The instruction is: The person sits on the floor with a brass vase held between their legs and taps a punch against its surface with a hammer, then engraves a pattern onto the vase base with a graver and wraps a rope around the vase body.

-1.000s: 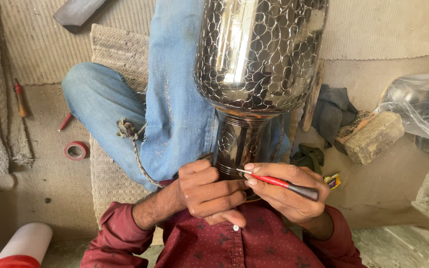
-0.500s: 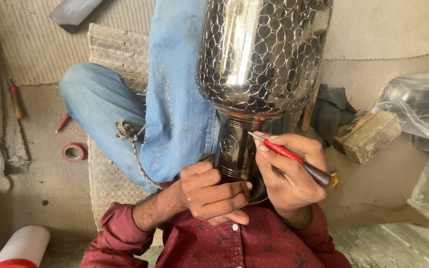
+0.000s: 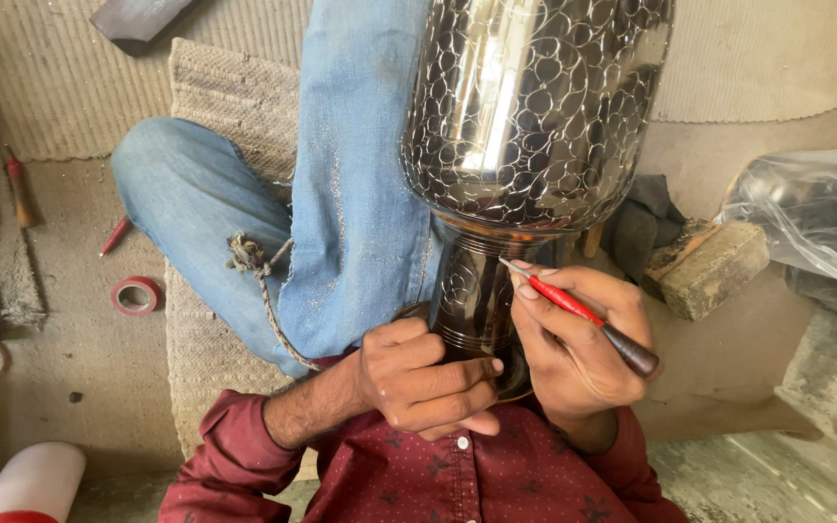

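The large engraved metal vase (image 3: 535,107) is laid across the lap, propped on the jeans-clad leg (image 3: 360,223), its mouth out of view, so any contents cannot be told. Since a second ago the red-handled engraving tool (image 3: 573,310) has been raised from lying flat to a slant, its tip brought against the vase's neck. It is pinched by the right hand (image 3: 573,349); the left hand (image 3: 423,383) is clenched around the base. A clear plastic bag (image 3: 816,213) lies to the side, contents indistinct.

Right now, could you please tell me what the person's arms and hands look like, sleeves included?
Both hands are bare: no gloves, rings or watch show. The left hand comes out of a dark red sleeve pushed up the forearm. The right hand has a matching sleeve at the wrist, of a buttoned, faintly patterned shirt.
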`<state>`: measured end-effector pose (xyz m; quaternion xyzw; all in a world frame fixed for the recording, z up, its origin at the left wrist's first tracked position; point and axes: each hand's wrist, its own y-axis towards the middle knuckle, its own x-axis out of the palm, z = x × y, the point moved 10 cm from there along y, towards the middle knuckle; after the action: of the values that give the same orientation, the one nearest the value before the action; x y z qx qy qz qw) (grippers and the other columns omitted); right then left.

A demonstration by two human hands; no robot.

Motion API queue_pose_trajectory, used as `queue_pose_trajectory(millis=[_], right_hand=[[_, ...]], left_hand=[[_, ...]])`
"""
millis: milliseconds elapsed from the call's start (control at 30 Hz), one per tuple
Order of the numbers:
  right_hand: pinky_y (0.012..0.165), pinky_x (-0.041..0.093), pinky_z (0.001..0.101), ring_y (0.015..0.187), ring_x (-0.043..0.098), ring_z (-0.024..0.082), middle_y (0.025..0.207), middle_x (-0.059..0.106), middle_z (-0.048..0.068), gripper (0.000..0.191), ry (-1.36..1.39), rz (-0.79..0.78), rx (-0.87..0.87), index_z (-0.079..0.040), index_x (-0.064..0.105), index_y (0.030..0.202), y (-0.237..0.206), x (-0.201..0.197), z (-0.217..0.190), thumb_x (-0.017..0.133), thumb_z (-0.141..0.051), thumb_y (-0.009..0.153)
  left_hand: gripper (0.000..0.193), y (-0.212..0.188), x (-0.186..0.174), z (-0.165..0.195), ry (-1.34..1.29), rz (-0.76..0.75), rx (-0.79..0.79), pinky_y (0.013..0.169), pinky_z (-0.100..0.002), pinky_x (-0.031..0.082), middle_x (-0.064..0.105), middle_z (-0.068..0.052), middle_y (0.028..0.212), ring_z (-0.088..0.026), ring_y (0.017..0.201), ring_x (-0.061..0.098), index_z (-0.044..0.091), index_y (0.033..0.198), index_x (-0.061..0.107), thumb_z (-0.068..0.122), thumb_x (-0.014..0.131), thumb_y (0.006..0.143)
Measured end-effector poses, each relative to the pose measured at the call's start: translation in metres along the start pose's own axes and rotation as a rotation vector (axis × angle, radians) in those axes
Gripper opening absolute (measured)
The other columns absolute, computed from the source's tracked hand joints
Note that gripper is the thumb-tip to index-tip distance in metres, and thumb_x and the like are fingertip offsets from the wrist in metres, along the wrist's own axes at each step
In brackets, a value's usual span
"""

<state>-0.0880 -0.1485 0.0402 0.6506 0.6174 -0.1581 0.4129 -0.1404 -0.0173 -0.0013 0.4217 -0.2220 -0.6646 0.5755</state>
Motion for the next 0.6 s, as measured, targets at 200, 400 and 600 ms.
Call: queue_pose_trajectory(millis=[200,400,600], right_hand=[[0.082,0.066,0.0284,0.096,0.075,0.024,0.106,0.066,0.014,0.022,-0.031,-0.054,-0.046,0.003,0.074,0.098,0.009,0.002,-0.012,0.086,0.014,0.085],[0.083,0.067,0.0292,0.098,0.076,0.026,0.105,0.068,0.015,0.024,-0.001,-0.144,-0.108,0.004,0.075,0.1,0.015,0.004,-0.02,0.086,0.012,0.081],[0.081,0.065,0.0265,0.097,0.075,0.024,0.105,0.068,0.015,0.022,-0.024,-0.13,-0.073,0.001,0.074,0.098,0.017,0.004,-0.017,0.087,0.011,0.083]], left_hand=[[0.027,0.0,0.0,0.0,-0.004,0.013,0.007,0.055,-0.024,0.032,0.075,0.005,0.1,-0.006,0.063,0.047,0.016,0.095,0.074,0.042,0.079,0.1],[0.027,0.0,0.0,0.001,0.007,0.029,0.011,0.054,-0.023,0.032,0.075,0.006,0.099,-0.006,0.062,0.045,0.016,0.094,0.073,0.042,0.079,0.099],[0.027,-0.001,0.0,0.0,-0.001,0.034,0.016,0.055,-0.023,0.033,0.075,0.006,0.1,-0.006,0.063,0.045,0.016,0.095,0.073,0.041,0.079,0.1]])
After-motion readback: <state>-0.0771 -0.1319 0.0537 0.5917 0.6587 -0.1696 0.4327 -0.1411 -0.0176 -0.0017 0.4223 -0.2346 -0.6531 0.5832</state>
